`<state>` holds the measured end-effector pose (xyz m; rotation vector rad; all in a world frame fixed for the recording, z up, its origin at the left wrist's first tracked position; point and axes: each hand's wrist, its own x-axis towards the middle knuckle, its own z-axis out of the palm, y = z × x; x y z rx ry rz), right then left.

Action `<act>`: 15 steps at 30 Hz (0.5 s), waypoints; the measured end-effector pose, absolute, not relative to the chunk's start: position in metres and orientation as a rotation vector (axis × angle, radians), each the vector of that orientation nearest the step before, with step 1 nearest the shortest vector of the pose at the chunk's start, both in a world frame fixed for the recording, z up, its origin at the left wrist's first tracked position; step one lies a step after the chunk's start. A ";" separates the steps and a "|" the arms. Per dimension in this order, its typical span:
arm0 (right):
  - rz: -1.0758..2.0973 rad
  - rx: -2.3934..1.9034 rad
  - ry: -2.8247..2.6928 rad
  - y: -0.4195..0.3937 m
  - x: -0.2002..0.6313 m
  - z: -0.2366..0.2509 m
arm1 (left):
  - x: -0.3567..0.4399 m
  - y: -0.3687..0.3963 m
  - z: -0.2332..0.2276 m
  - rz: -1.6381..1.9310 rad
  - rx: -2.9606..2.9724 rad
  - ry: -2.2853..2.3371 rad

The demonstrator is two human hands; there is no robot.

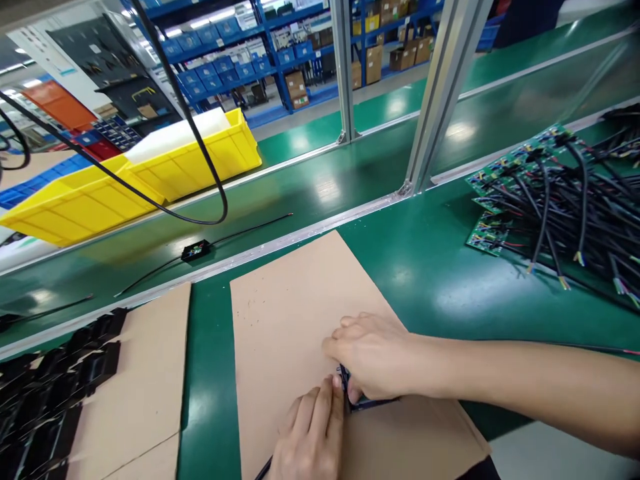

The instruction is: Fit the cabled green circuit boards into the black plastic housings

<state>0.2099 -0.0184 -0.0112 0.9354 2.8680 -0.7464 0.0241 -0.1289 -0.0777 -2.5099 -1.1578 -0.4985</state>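
Observation:
My right hand (373, 357) lies curled on a brown cardboard sheet (295, 313) and presses a small black part (367, 402) that shows under its fingers. My left hand (310, 437) meets it from below, fingers on the same black part. A thin black wire (263, 470) runs out beneath my left hand toward the bottom edge. Most of the part is hidden by both hands.
Black housings (55, 387) are stacked at the left beside a second cardboard sheet (145, 373). A pile of green circuit boards with black cables (555, 200) lies at the right. One wired black unit (195, 251) rests on the conveyor belt. Yellow bins (140, 173) stand behind, near aluminium posts (440, 93).

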 end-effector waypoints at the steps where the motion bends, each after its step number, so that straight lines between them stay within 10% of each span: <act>1: -0.705 0.897 2.830 -0.018 0.203 -0.007 | 0.022 -0.128 -0.078 -0.496 -2.542 -1.129; 15: -0.594 1.047 2.968 -0.026 0.236 0.012 | 0.013 -0.112 -0.043 -0.530 -2.860 -1.239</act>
